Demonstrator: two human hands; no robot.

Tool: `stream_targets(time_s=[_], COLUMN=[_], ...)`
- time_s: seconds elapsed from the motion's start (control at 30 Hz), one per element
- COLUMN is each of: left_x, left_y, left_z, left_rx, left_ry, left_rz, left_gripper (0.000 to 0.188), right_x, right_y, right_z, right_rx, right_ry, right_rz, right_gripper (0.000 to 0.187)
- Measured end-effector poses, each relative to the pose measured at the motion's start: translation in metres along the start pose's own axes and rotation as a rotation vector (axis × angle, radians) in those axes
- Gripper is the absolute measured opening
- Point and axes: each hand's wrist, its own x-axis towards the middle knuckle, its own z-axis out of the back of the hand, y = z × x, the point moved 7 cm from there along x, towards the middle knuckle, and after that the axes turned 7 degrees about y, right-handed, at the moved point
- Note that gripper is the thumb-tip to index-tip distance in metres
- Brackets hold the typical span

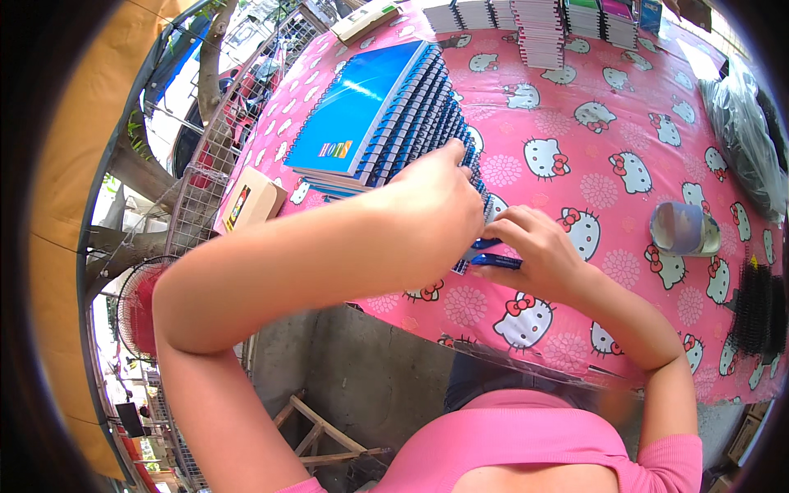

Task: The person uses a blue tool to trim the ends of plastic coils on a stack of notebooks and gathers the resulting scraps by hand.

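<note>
While the left hand (448, 193), grip unclear, is at one notebook stack (353, 103), the right hand (538, 249) holds one blue-handled tool (498, 260).

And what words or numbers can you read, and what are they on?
Blue spiral notebook: colourful block letters on the cover; I won't copy them.
Blue-handled tool: pale marks, too small to read.
Cream box: label too blurred.
Small blue box: print too small.
</note>
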Motion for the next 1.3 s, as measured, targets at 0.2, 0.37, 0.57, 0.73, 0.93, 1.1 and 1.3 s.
stream_targets(time_s=[0.2,0.37,0.57,0.73,0.93,1.1,1.3], left_x=[-0.108,-0.05,0.124,0.134,0.135,0.122,0.124], left_y=[0.012,-0.019,-0.052,-0.05,-0.044,-0.048,-0.046], left_z=[-0.009,-0.194,-0.242,-0.214,-0.213,-0.209,-0.207], left_rx=[-0.429,-1.393,-2.625,-2.587,-2.599,-2.589,-2.589], left_ry=[-1.482,-2.295,-2.195,-2.142,-2.173,-2.12,-2.087], left_rz=[0.429,1.26,0.812,0.832,0.798,0.959,0.908], left_gripper=[0.03,0.029,0.05,0.069,0.074,0.075,0.074], right_x=[-0.011,-0.006,-0.003,-0.009,-0.009,-0.02,-0.036], right_y=[-0.05,-0.016,-0.005,-0.043,-0.024,-0.016,-0.021], right_z=[-0.027,-0.005,0.0,-0.032,-0.017,-0.014,-0.028], right_rx=[0.918,0.239,0.074,0.86,0.463,0.312,0.254], right_ry=[0.541,0.137,0.012,0.527,0.342,0.32,0.291], right_rz=[-0.877,-0.179,-0.087,-0.858,-0.446,-0.302,-0.305], right_gripper=[0.033,0.04,0.037,0.035,0.043,0.037,0.035])
